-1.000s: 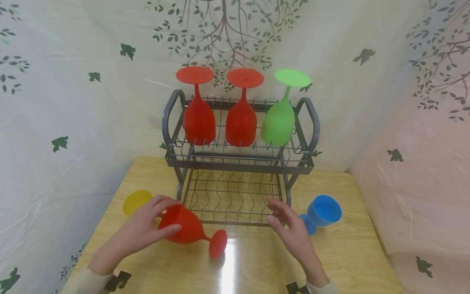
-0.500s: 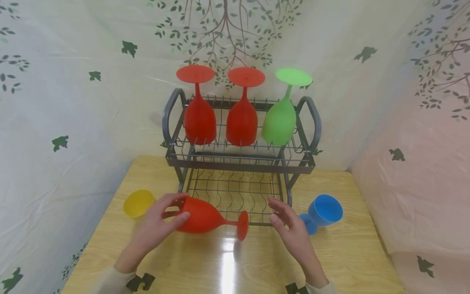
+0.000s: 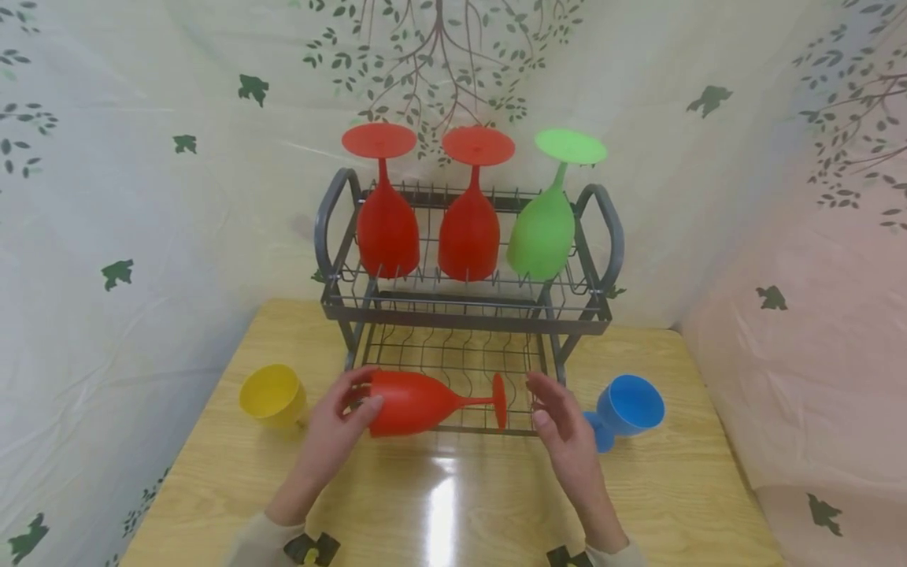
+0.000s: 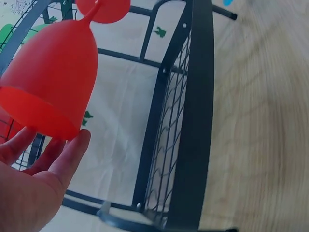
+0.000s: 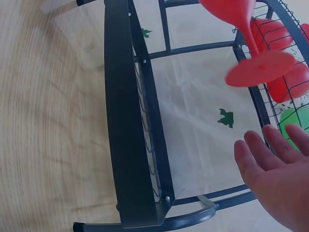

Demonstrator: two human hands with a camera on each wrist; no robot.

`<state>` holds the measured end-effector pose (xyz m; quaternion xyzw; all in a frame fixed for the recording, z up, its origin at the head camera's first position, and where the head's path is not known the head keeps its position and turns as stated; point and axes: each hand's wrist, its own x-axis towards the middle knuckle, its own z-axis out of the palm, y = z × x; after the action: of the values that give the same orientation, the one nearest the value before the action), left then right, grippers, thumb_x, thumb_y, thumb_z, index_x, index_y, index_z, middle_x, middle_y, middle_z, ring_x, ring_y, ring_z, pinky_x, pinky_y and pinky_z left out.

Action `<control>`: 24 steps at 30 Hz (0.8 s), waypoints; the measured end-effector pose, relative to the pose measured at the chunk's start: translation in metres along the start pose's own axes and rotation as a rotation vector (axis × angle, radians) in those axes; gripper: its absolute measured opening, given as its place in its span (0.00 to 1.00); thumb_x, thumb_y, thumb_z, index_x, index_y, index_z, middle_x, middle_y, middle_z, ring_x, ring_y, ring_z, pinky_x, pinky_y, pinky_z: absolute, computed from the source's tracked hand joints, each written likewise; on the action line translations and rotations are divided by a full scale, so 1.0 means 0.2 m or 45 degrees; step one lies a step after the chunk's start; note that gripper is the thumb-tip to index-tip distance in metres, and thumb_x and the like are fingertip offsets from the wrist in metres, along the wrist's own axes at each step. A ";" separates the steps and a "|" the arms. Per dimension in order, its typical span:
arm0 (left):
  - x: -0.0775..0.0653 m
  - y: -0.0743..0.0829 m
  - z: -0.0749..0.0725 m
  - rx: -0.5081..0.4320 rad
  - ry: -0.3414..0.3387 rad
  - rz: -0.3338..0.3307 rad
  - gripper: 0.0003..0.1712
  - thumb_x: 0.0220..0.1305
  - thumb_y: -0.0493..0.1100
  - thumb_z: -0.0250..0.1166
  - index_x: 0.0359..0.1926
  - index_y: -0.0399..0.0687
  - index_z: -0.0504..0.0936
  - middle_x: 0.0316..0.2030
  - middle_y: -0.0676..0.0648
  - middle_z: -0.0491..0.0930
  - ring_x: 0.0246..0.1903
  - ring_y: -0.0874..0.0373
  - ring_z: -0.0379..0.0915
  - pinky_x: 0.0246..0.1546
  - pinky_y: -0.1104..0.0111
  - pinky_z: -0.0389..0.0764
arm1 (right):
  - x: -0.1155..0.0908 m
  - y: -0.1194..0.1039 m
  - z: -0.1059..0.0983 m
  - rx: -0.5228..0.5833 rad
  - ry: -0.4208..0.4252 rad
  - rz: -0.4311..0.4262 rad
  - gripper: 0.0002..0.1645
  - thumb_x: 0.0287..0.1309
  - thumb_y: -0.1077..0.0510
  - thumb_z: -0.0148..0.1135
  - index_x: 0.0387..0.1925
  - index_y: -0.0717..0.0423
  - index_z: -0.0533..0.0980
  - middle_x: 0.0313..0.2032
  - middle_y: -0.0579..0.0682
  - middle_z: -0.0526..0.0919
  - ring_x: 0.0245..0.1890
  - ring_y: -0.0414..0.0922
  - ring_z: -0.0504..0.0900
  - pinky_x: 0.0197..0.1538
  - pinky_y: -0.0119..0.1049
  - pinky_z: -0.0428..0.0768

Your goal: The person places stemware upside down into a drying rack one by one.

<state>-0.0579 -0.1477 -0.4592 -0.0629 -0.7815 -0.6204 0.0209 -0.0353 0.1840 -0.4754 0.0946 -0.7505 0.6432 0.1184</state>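
A red plastic wine glass (image 3: pixel 411 403) lies sideways in the air before the lower tier of a dark dish rack (image 3: pixel 468 321). Its rim end is pinched between the thumb and fingers of my left hand (image 3: pixel 336 425), and its foot points right. In the left wrist view the thumb and fingertips press on the rim of the wine glass (image 4: pixel 55 72). My right hand (image 3: pixel 570 437) is held with relaxed fingers just right of the foot, holding nothing. The right wrist view shows a gap between its fingers and the foot of the wine glass (image 5: pixel 260 68).
On the upper tier two red wine glasses (image 3: pixel 388 232) (image 3: pixel 469 232) and a green one (image 3: pixel 542 236) stand upside down. A yellow cup (image 3: pixel 272 396) stands at the left of the wooden table (image 3: pixel 383 512). To the right, a blue goblet (image 3: pixel 629 405) leans over.
My left hand has moved right and forward with the red wine glass, turning it from foot-down slant to nearly level. The yellow cup is now uncovered. My right hand has barely moved.
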 end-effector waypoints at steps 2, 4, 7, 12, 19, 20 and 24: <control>0.00 0.00 0.02 -0.018 0.019 -0.015 0.28 0.72 0.44 0.67 0.69 0.44 0.74 0.66 0.40 0.75 0.60 0.43 0.76 0.52 0.74 0.81 | 0.00 0.01 0.01 0.041 0.021 -0.016 0.31 0.71 0.72 0.50 0.73 0.60 0.66 0.70 0.64 0.72 0.68 0.42 0.74 0.65 0.31 0.76; 0.00 -0.01 0.05 -0.055 0.025 -0.022 0.28 0.73 0.44 0.65 0.70 0.44 0.73 0.66 0.39 0.74 0.61 0.42 0.76 0.52 0.73 0.81 | 0.00 0.02 0.01 0.076 0.036 -0.018 0.31 0.71 0.73 0.49 0.74 0.62 0.65 0.70 0.64 0.72 0.69 0.43 0.74 0.66 0.31 0.75; 0.00 -0.02 0.08 -0.123 0.035 -0.032 0.28 0.73 0.44 0.64 0.70 0.42 0.72 0.66 0.39 0.75 0.61 0.41 0.76 0.52 0.72 0.82 | 0.00 0.03 0.02 0.117 0.051 -0.002 0.32 0.72 0.73 0.49 0.75 0.63 0.63 0.71 0.63 0.71 0.69 0.44 0.73 0.66 0.31 0.74; 0.02 -0.03 0.12 -0.246 0.034 -0.047 0.27 0.74 0.41 0.64 0.69 0.41 0.72 0.64 0.39 0.75 0.62 0.42 0.76 0.53 0.70 0.82 | 0.01 0.05 0.04 0.159 0.090 0.045 0.32 0.73 0.71 0.48 0.75 0.65 0.60 0.71 0.61 0.71 0.69 0.42 0.74 0.67 0.33 0.74; 0.05 -0.06 0.16 -0.331 0.067 -0.052 0.26 0.74 0.41 0.62 0.69 0.41 0.71 0.63 0.40 0.75 0.59 0.46 0.78 0.51 0.67 0.85 | 0.02 0.08 0.10 0.194 0.128 0.125 0.30 0.75 0.67 0.50 0.75 0.65 0.61 0.71 0.61 0.71 0.66 0.39 0.76 0.63 0.35 0.78; 0.05 -0.06 0.16 -0.339 0.070 -0.050 0.26 0.74 0.41 0.62 0.69 0.40 0.71 0.63 0.39 0.75 0.58 0.47 0.79 0.50 0.66 0.85 | 0.02 0.09 0.11 0.194 0.129 0.125 0.30 0.74 0.67 0.50 0.75 0.66 0.62 0.71 0.62 0.71 0.66 0.39 0.77 0.63 0.35 0.78; 0.07 -0.07 0.18 -0.362 0.072 -0.048 0.25 0.76 0.41 0.60 0.69 0.38 0.70 0.62 0.37 0.75 0.56 0.50 0.80 0.50 0.66 0.85 | 0.03 0.11 0.14 0.205 0.114 0.096 0.29 0.73 0.69 0.49 0.73 0.66 0.63 0.70 0.66 0.71 0.66 0.44 0.78 0.62 0.32 0.79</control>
<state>-0.0710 -0.1141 -0.4795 -0.0328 -0.6859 -0.7266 0.0222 -0.0488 0.1596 -0.4982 0.0466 -0.6933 0.7091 0.1195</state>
